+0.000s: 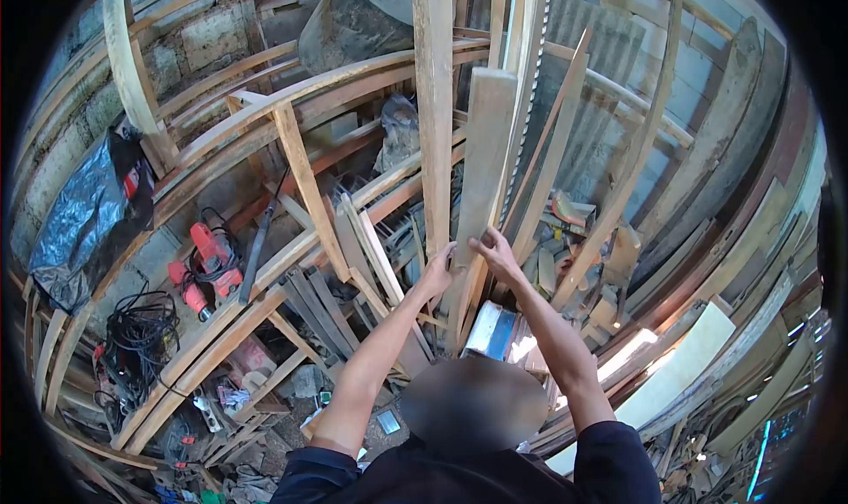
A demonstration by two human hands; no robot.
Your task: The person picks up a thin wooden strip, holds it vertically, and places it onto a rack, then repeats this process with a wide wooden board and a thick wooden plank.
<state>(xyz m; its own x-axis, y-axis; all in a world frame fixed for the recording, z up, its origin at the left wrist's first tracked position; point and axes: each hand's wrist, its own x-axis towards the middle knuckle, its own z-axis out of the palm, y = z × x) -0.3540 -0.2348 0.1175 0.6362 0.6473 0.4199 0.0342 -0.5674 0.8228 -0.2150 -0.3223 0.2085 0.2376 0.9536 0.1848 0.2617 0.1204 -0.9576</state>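
Observation:
A wide grey-brown board (486,142) stands upright in front of me among other long timbers. My left hand (439,270) grips its left edge near the lower part, fingers wrapped on the wood. On the board's right edge, my right hand (496,255) is closed round it at about the same height. Directly left of the board rises a long light-brown post (433,106). Behind and to the right stands a tall strip with a toothed-looking edge (528,89).
Red power tools (210,270) and coiled black cable (141,332) lie at the left by a wooden frame (309,186). A blue and white box (491,331) sits below my hands. Planks (680,371) lean and lie along the right side.

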